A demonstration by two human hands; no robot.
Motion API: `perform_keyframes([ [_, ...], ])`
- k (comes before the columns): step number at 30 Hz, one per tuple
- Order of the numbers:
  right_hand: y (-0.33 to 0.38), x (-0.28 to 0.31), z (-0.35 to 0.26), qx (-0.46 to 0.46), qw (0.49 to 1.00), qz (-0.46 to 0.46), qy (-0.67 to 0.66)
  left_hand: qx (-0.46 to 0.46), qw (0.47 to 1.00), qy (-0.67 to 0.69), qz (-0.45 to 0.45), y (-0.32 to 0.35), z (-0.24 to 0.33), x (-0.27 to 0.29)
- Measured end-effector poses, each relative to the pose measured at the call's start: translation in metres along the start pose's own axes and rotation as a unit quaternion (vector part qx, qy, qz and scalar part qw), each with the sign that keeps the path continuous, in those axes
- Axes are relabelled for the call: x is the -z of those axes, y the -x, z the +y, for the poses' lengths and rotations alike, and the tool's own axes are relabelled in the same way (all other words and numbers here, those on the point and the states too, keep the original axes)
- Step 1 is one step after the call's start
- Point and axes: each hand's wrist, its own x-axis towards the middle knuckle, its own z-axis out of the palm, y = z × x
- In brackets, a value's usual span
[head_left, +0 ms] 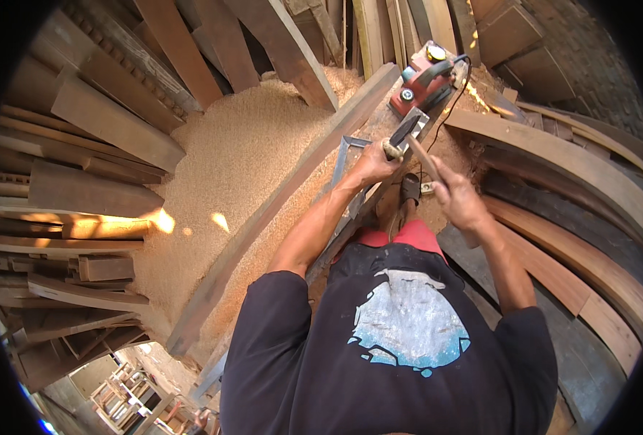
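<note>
My left hand (pixel 376 164) is closed around a short handle with a pale, rounded end (pixel 391 149); its lower part is hidden, so its kind is unclear. In my right hand (pixel 460 194) is a wooden-handled hammer (pixel 424 157), its dark head (pixel 406 127) close by the rounded end. Whether the two touch I cannot tell. Just beyond them lies a red electric planer (pixel 424 81) with a black cord. A metal frame piece (pixel 343 156) stands left of my left hand.
A long timber beam (pixel 278 196) runs diagonally on my left, beside a wide heap of sawdust (pixel 220 159). Boards (pixel 118 123) lean at the far left, and curved planks (pixel 553 145) are stacked on the right. A foot in a dark shoe (pixel 411 187) shows below my hands.
</note>
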Motion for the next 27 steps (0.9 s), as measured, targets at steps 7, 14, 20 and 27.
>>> perform_keyframes([
  [7, -0.015, -0.016, 0.014, 0.039, 0.994, 0.092, -0.041, -0.013, 0.999, 0.025, 0.027, -0.009, -0.028, -0.014],
  [14, -0.010, -0.019, 0.005, -0.120, 0.954, 0.010, -0.276, 0.071, 0.996, -0.020, 0.043, -0.028, -0.046, -0.023],
  [20, 0.012, -0.047, 0.016, -0.154, 0.899, 0.029, -0.408, 0.055, 0.992, -0.069, 0.090, -0.042, -0.064, -0.037],
  [27, 0.030, -0.049, 0.037, -0.176, 0.905, 0.063, -0.382, 0.031, 0.926, -0.256, -0.275, -0.005, -0.079, -0.004],
])
